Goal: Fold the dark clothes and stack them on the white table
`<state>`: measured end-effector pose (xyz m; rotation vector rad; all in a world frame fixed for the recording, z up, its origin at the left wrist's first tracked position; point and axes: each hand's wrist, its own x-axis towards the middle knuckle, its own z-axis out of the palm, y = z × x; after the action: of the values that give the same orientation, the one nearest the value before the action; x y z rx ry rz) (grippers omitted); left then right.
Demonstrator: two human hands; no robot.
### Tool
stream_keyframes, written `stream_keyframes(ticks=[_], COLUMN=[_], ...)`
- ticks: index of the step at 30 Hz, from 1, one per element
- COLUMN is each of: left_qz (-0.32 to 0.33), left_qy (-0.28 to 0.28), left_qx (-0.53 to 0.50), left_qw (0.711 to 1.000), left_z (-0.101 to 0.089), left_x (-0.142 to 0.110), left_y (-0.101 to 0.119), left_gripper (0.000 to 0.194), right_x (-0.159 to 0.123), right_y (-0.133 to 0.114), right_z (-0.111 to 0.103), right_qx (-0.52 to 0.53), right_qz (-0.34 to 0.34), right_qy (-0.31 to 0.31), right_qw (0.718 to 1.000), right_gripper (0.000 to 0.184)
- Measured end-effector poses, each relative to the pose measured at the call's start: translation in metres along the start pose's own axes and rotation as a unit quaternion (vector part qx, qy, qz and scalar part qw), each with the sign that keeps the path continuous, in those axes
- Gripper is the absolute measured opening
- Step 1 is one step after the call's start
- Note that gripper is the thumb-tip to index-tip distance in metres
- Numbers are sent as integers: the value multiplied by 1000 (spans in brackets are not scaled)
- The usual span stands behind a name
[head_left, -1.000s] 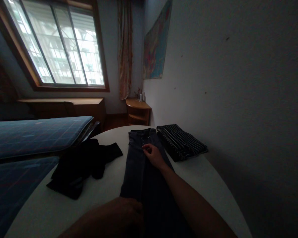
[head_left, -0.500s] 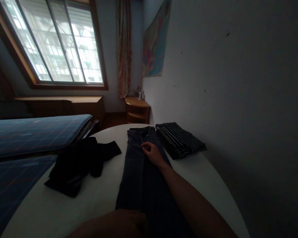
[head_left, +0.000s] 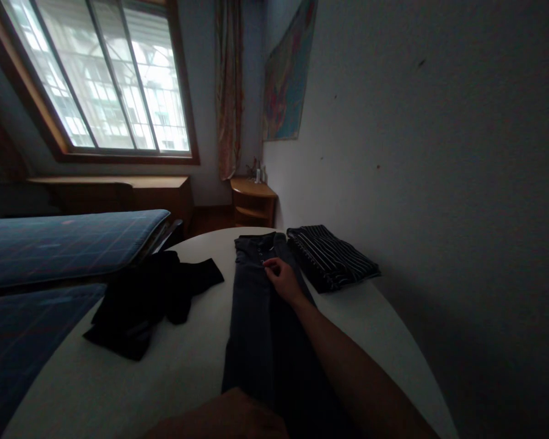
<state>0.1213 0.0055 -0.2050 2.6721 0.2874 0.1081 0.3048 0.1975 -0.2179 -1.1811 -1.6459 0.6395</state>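
Dark trousers (head_left: 251, 323) lie lengthwise on a round white table (head_left: 183, 378), the waistband at the far end and small buttons showing near it. Over the upper front, just below the buttons, my right hand (head_left: 282, 280) has thumb and fingertips pinched together at the cloth. Low in the view, my left hand (head_left: 238, 414) is closed on the trousers' near part; its fingertips are lost in shadow. To the right of the waistband sits a folded black garment with white stripes (head_left: 333, 259). A crumpled black garment (head_left: 150, 299) lies to the left, apart from both hands.
A blue plaid mattress (head_left: 68, 247) stands beyond the table's left side. A wooden desk (head_left: 160, 183) is under the window, and a small corner shelf (head_left: 254, 189) stands at the back. The bare wall (head_left: 393, 122) runs close along the right.
My left hand has moved a little right, and the near left edge of the trousers has shifted right with it. My right hand has moved slightly right; the other garments lie unchanged.
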Motion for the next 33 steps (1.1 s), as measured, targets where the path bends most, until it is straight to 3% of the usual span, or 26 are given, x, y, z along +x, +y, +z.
stream_keyframes(ticks=[5,12,16,25,29,33], left_qz=[6,38,55,8,-30,0], left_qy=[4,37,49,79,94,93], left_qx=[23,90,105,120,175,233], left_qw=[1000,994,992,990,980,968], left_z=[26,15,14,3,12,22], left_x=[13,20,22,24,20,20], left_y=[-10,-7,-7,0,-11,-22], left_gripper=[6,8,11,25,46,53], right_x=[1,1,1,1,0,6], right_y=[4,3,-1,5,5,1], right_z=[1,1,-2,2,3,5], right_qx=[-1,20,19,0,-31,-101], right_qz=[-2,-4,-16,-6,-8,15], right_qy=[-18,-31,-7,-25,-49,-77], right_qw=[1000,999,1000,1000,998,992], right_gripper=[20,20,18,23,26,24])
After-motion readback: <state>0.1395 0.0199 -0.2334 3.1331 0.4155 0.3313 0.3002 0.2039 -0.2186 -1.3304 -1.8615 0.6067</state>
